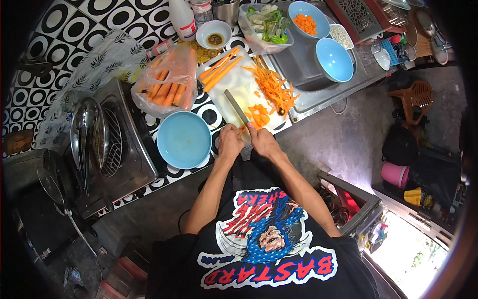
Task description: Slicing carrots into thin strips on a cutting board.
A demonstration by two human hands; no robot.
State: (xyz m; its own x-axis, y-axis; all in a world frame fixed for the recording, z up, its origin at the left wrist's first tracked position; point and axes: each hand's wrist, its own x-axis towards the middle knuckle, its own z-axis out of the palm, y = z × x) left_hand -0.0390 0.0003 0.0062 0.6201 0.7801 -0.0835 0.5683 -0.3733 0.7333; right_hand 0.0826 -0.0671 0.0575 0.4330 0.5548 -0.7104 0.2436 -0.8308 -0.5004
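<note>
My right hand (264, 141) grips a kitchen knife (236, 105), its blade pointing up and left over a white cutting board (220, 98). Beside it, at the board's near edge, my left hand (230, 141) has its fingers curled around an orange piece of carrot (244, 129), mostly hidden. Right of the blade lies a pile of cut carrot pieces (259, 116), with a heap of carrot peelings (274, 88) behind it. Peeled carrot sticks (223, 73) rest on the board's far left part. A clear plastic bag holds several carrots (167, 92) left of the board.
An empty-looking blue plate (184, 139) lies left of my hands. Left of it stands a gas stove (140, 149) with metal lids. Behind are a sauce bowl (213, 34) and a plastic container of greens (267, 46). Right, by the sink (295, 69), are blue bowls (334, 59), one holding carrot pieces (305, 24).
</note>
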